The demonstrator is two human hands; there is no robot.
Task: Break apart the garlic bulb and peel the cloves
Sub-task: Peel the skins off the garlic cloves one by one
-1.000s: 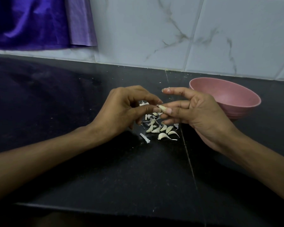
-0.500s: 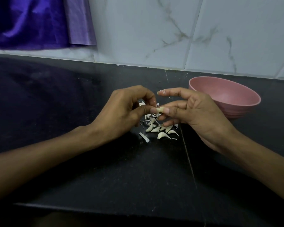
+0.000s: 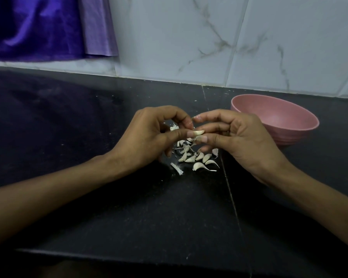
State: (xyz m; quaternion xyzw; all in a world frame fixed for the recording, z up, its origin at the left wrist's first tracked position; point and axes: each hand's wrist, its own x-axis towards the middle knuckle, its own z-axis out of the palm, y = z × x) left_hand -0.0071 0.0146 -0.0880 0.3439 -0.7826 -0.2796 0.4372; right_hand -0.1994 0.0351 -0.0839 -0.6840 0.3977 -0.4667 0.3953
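While both thumbs and fingertips pinch one clove (image 3: 199,132) between the left hand (image 3: 149,135) and right hand (image 3: 239,137) — just above the pile (image 3: 197,157) — a nail should lift the skin at one tip and strip it lengthwise, not crush.

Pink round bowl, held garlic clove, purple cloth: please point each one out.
Pink round bowl (image 3: 249,103): head view, on its far rim.
Held garlic clove (image 3: 199,132): head view, on its pale middle.
Purple cloth (image 3: 38,27): head view, on its dark fold.
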